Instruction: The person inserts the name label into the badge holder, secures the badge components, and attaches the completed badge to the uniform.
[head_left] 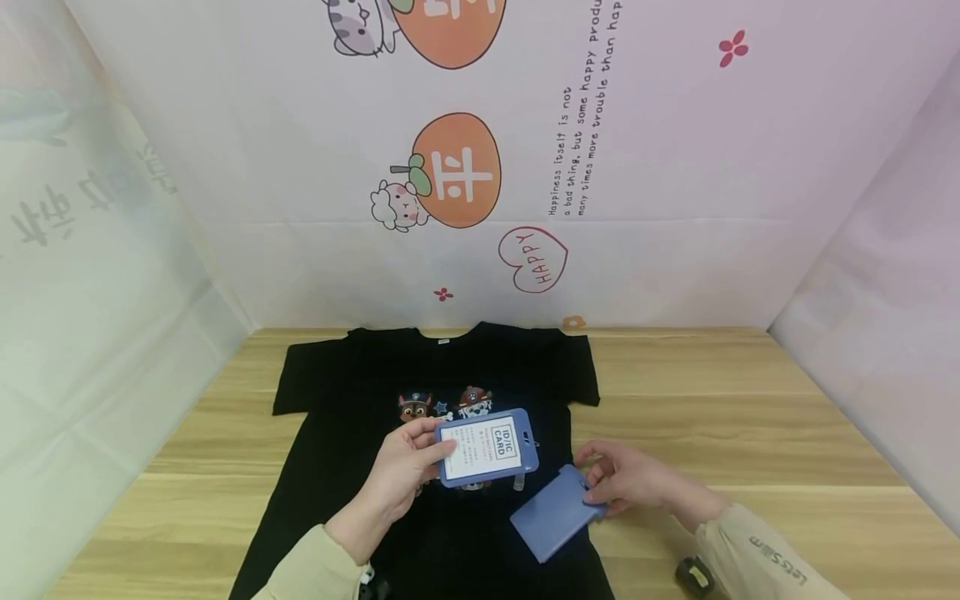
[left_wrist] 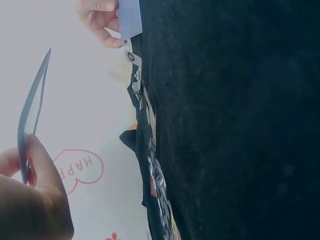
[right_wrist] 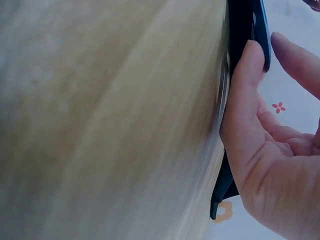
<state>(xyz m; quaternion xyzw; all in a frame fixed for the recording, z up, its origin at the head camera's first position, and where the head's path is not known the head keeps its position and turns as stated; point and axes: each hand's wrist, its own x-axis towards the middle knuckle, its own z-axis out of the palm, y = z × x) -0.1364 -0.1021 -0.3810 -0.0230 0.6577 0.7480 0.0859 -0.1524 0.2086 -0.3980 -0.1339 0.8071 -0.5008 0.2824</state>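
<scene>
Blue plastic ID card holder, white "ID/IC CARD" insert facing up, held above chest of black short-sleeved T-shirt. Left hand grasps it by its left short edge, thumb on top, fingers beneath; left wrist view shows holder edge-on, pinched at its lower end. Holder tilted slightly, its right end higher.

2nd blue plastic card cover, plain side up, lies flat across shirt's right hem and wooden tabletop. Right hand rests fingertips on its upper right corner, fingers bent, thumb at its edge; grasp or mere touch: cannot tell. Small metal clip on clear strap lies between the 2 holders.

Shirt spread flat, cartoon dog print on chest, collar toward back wall. Backdrop: white cloth with orange fruit and cat drawings. Small dark object near right sleeve.
</scene>
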